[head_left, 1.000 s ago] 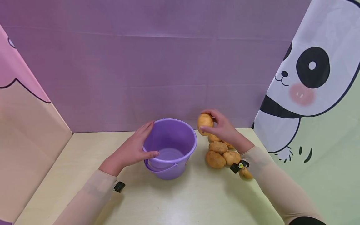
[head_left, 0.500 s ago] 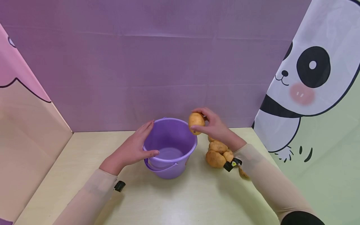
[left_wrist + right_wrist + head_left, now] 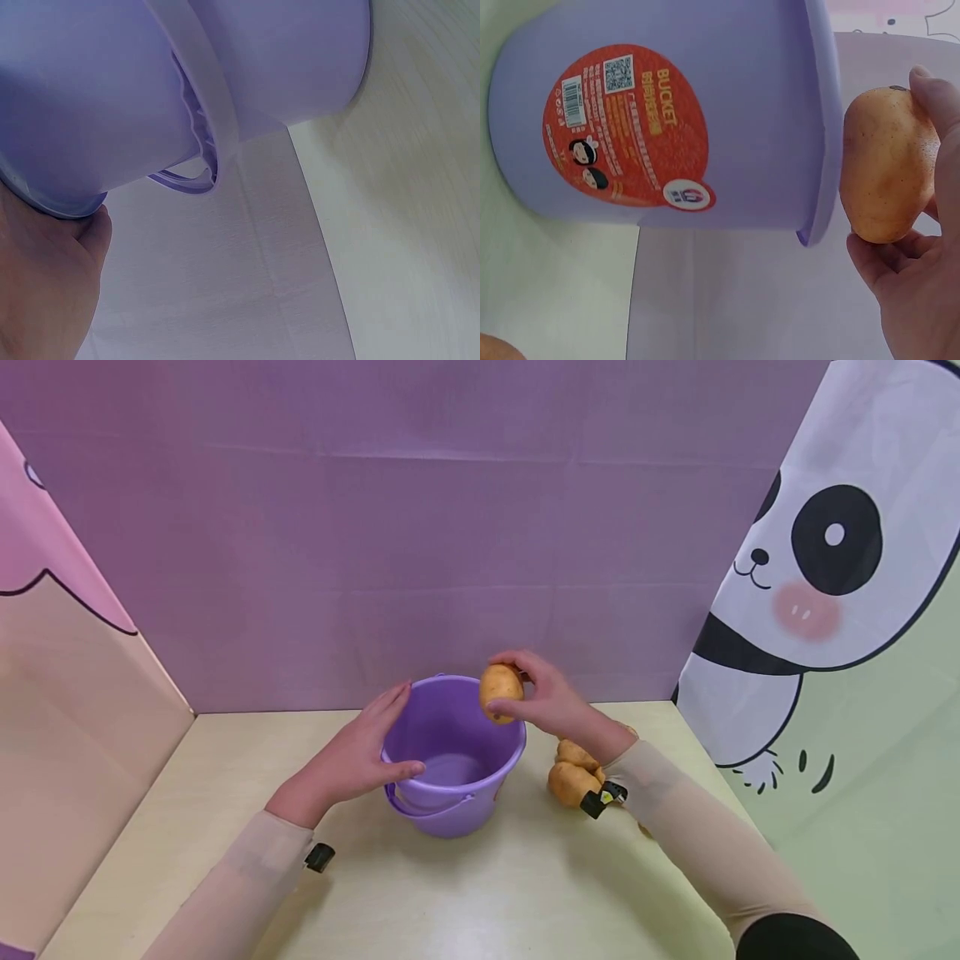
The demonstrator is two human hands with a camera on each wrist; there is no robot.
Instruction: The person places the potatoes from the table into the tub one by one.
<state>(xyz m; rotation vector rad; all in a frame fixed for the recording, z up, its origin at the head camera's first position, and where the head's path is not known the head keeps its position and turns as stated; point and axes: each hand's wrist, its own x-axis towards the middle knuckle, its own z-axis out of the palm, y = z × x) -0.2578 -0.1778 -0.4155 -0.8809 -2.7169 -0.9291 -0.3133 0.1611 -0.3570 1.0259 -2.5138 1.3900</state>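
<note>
A purple plastic bucket [image 3: 448,814] stands upright on the table, its handle hanging down at the front. My left hand [image 3: 358,764] grips the left side of its rim, thumb over the edge. In the left wrist view that hand [image 3: 49,277] sits at the rim, and most of its fingers are hidden. My right hand [image 3: 553,700] holds a yellow-brown potato [image 3: 500,692] above the right part of the bucket's rim. The right wrist view shows the potato [image 3: 889,165] pinched between thumb and fingers, close beside the rim.
Several potatoes [image 3: 572,785] lie in a heap right of the bucket, partly hidden by my right forearm. A purple backdrop [image 3: 450,527] rises behind the pale table [image 3: 450,902]. Printed side panels, one with a panda [image 3: 840,610], flank it.
My right hand has carried the potato left, from above the heap to over the bucket's right rim. My left hand and the bucket have stayed in place.
</note>
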